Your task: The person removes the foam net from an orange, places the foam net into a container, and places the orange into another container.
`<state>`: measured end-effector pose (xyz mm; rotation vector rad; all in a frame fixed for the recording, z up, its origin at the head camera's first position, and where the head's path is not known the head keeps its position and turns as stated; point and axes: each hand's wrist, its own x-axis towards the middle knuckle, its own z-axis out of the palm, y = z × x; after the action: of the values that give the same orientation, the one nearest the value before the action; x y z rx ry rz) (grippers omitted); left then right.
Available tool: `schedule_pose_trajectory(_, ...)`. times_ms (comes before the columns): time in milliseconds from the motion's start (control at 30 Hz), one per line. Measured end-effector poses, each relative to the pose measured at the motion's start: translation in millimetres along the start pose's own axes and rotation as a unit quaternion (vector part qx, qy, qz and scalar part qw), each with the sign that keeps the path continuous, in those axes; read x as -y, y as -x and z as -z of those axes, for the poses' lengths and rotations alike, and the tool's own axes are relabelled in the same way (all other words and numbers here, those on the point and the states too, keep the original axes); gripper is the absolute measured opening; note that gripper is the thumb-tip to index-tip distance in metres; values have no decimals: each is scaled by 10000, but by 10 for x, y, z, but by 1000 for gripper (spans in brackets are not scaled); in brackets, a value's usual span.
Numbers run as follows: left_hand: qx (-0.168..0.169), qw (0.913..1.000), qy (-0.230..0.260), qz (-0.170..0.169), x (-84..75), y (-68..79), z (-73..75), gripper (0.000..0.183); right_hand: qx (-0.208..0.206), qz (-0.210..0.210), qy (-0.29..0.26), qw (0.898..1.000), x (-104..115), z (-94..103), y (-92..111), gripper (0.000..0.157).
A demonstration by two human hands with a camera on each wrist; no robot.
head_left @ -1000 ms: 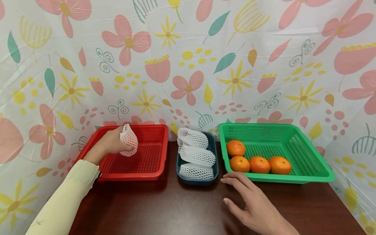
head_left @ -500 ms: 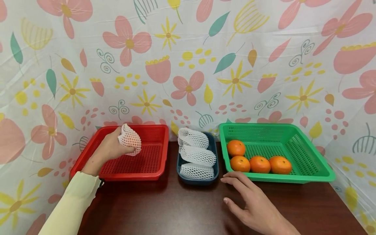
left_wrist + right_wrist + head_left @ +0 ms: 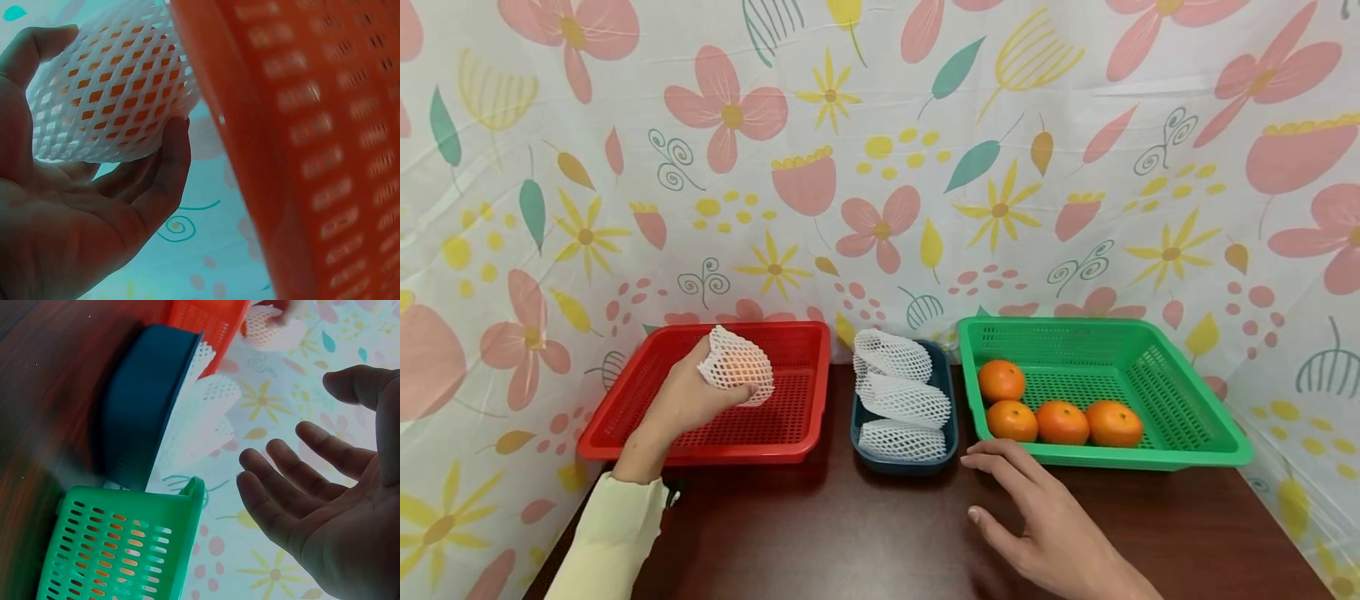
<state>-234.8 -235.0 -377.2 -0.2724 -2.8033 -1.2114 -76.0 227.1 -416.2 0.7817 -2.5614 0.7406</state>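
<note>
In the head view my left hand [image 3: 688, 396] holds an orange [image 3: 737, 367] wrapped in a white foam net [image 3: 758, 357] over the red basket [image 3: 816, 392]. Fingers and thumb curve round the netted fruit in the left wrist view, with orange skin showing through the mesh. My right hand [image 3: 1041, 517] hovers in front of the green basket [image 3: 1195, 454], fingers loosely bent and nothing in them. Several bare oranges [image 3: 1062, 423] lie along the left and front of that basket. Folded foam nets [image 3: 902, 439] fill the dark blue tray [image 3: 906, 467] between the baskets.
All three containers stand in a row at the back of the dark brown table [image 3: 820, 533]. A floral curtain [image 3: 880, 167] hangs right behind them. The red basket's wall [image 3: 250, 156] is close beside the left hand in the left wrist view.
My left hand has moved slightly right and nearer to me with the netted orange, still over the red basket. My right hand has stayed almost in place.
</note>
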Motion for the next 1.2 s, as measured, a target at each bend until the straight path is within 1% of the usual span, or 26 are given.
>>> schedule_pose_trajectory(67,-64,9998,179,-35,-30,44,-19,89,33,-19,-23,10000,5,7,-2,53)
schedule_pose_trajectory(200,-78,9983,537,-197,-100,105,-79,88,-108,99,-41,9999,8,25,-17,54)
schedule_pose_trajectory(300,-48,9971,663,-368,-149,142,-132,89,-216,174,-21,9996,13,38,-26,56)
schedule_pose_trajectory(400,-31,9962,698,-526,-182,181,-180,88,-160,117,-23,9998,30,47,-30,57)
schedule_pose_trajectory(500,6,9952,748,-638,-220,225,-219,91,-177,170,-72,9997,50,48,-39,58)
schedule_pose_trajectory(667,67,9932,891,-741,-311,280,-289,97,-250,270,-131,9992,76,56,-55,59)
schedule_pose_trajectory(767,108,9903,1123,-808,-367,308,-335,95,-286,328,-159,9989,87,61,-65,60)
schedule_pose_trajectory(833,182,9862,1390,-876,-404,329,-367,93,-332,390,-177,9985,93,62,-69,60)
schedule_pose_trajectory(933,395,9766,1885,-953,-459,375,-414,93,-372,436,-197,9982,104,61,-71,61)
schedule_pose_trajectory(1067,713,9579,2596,-1002,-552,456,-471,92,-329,413,-241,9983,117,60,-79,61)
schedule_pose_trajectory(1133,858,9477,2874,-1090,-609,492,-498,89,-341,432,-251,9982,124,63,-85,61)
schedule_pose_trajectory(1200,996,9369,3110,-1251,-659,526,-527,86,-350,458,-276,9980,134,67,-96,60)
